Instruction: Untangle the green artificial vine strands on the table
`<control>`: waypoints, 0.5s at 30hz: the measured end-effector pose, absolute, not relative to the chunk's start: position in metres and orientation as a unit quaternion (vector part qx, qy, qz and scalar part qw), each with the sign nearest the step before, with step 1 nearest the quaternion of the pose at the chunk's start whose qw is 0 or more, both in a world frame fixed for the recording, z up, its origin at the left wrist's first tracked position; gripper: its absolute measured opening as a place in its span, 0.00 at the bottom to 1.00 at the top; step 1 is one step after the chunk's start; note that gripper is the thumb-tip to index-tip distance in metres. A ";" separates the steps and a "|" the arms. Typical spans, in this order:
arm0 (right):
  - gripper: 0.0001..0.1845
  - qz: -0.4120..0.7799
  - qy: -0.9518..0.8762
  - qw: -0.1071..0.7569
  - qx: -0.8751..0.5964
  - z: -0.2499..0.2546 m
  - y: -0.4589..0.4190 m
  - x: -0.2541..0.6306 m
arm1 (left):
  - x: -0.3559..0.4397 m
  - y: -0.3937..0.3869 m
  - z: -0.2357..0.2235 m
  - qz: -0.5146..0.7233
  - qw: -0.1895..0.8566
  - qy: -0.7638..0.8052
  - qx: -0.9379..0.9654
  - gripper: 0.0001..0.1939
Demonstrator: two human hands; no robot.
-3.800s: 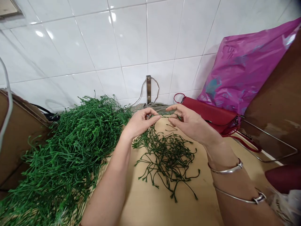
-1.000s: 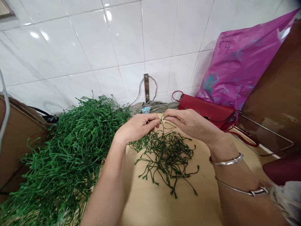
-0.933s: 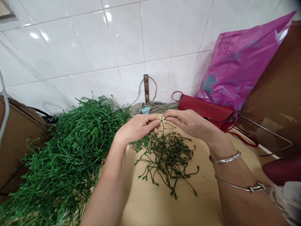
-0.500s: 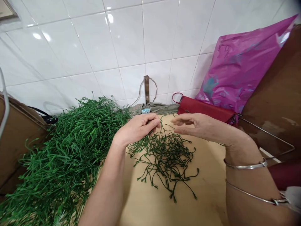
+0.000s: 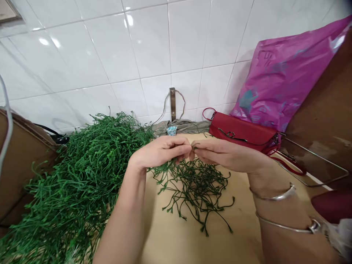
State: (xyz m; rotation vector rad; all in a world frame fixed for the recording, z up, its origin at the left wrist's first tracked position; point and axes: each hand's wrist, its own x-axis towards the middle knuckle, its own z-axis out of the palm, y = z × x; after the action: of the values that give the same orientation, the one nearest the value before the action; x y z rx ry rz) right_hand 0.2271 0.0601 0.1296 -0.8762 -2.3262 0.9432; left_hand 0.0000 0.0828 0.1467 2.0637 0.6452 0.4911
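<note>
Our left hand (image 5: 158, 152) and right hand (image 5: 227, 154) meet at the fingertips, pinched together over a loose tangle of dark green stems (image 5: 195, 192) — whatever they grip is too small to make out. The tangle lies on a pale wooden board (image 5: 176, 234). Just left of it sits a big heap of brighter green stems (image 5: 79, 183); beyond, against white tiles (image 5: 110, 47), a red handbag (image 5: 242, 130) and a magenta plastic bag (image 5: 275, 80) — both near our right hand.

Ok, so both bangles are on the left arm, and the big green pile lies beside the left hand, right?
No: the head view shows the two bangles on the right arm, not the left. The big green pile does lie beside the left hand, as you said.
</note>
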 end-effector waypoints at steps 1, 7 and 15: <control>0.17 0.390 -0.845 0.233 -0.282 0.132 0.056 0.231 | 0.000 0.081 0.147 0.190 0.513 0.203 0.812 0.16; 0.20 0.549 -0.794 0.234 -0.113 0.124 0.046 0.235 | 0.018 0.072 0.127 0.164 0.698 0.017 0.697 0.20; 0.36 0.549 -0.798 0.240 0.061 0.109 0.057 0.242 | 0.021 0.088 0.105 0.291 0.647 0.206 0.674 0.29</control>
State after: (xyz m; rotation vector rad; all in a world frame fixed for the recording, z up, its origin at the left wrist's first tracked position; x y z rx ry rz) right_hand 0.2423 0.0570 0.1092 0.1661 -2.1855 1.5028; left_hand 0.0211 0.0882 0.1054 1.5338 0.4694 0.6624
